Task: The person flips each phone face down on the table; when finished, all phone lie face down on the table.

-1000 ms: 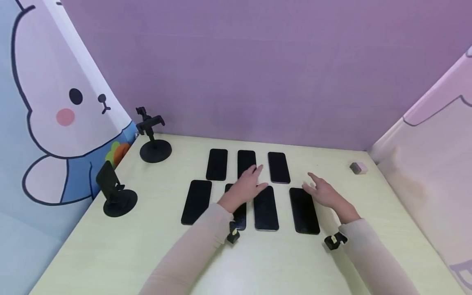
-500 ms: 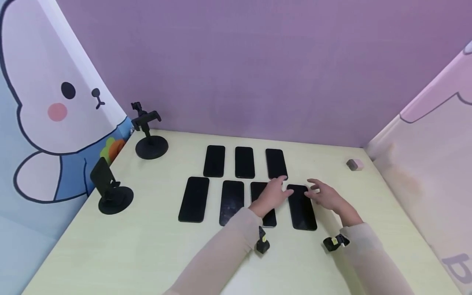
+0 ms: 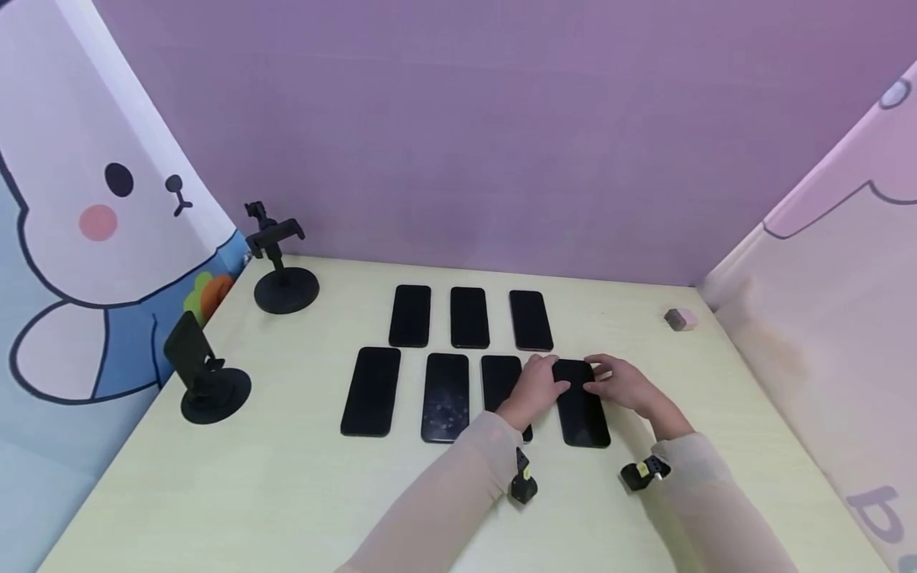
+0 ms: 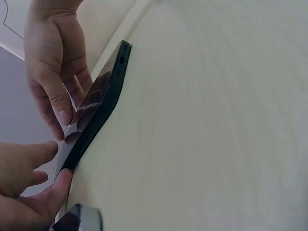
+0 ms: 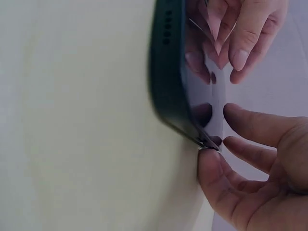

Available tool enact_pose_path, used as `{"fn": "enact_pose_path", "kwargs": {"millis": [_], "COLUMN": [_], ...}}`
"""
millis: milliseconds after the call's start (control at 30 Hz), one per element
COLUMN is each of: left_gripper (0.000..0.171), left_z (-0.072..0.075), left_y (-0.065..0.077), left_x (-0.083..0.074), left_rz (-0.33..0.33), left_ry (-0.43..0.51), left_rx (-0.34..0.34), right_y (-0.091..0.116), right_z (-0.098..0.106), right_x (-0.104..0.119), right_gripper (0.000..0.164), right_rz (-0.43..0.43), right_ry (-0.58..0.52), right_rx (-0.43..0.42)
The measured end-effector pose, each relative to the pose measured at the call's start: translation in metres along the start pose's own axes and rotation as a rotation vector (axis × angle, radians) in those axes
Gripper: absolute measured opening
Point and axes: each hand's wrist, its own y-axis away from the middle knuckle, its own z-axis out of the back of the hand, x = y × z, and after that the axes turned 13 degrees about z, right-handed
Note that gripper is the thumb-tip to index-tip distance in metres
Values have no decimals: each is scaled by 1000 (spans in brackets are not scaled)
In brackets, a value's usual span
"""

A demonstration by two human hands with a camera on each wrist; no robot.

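Observation:
Seven-odd excess aside, several black phones lie face up on the table in two rows. At the right end of the front row lies one phone (image 3: 584, 418) with a hand on either side. My left hand (image 3: 532, 391) reaches over the neighbouring phone (image 3: 499, 378), one fingertip at the left edge of the right-end phone and the others above its glass. My right hand (image 3: 625, 387) has a fingertip at the right edge, more fingertips just off the screen. Both wrist views show the phone (image 4: 96, 120) edge-on, its screen reflecting fingers. Neither hand pinches it.
Two black stands, a rear phone stand (image 3: 286, 290) and a nearer one (image 3: 215, 394), are on the left. A small two-tone block (image 3: 680, 319) lies at the back right. Purple backdrop (image 3: 444, 159) rises behind the table (image 3: 215, 493).
My left hand has moved right across the phones to the right-end one. My right hand has come in slightly, its fingers curling toward that phone's edge.

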Motion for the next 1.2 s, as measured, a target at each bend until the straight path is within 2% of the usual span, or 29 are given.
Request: {"fn": "enact_pose_path", "kwargs": {"millis": [267,433,600,733,867,1000,1200], "left_gripper": [45,44,43,44,44,44,42], "left_z": [-3,-4,-2,-3,-5,-9,-16], "left_y": [0,-1,-1,1,2,3,1], "left_x": [-1,-3,-5,-6,-6,-5,-2], "left_rz": [1,12,20,35,24,-7,-71], "left_ry": [-86,-121,-107,-63,-10,65,236], "left_rx": [6,10,15,33,14,-16,-58], "right_y": [-4,-5,-5,-3,-1,0,2], "right_z": [-1,4,11,14,16,19,21], "right_x": [0,-1,1,2,1,0,-2], "right_gripper": [55,57,59,58,58,57,54], "right_rz": [-40,-32,18,45,58,77,99], "right_ry": [-16,-101,-191,-258,-284,-335,-500], "right_rx": [-30,-56,-84,-88,-86,-69,-26]}}
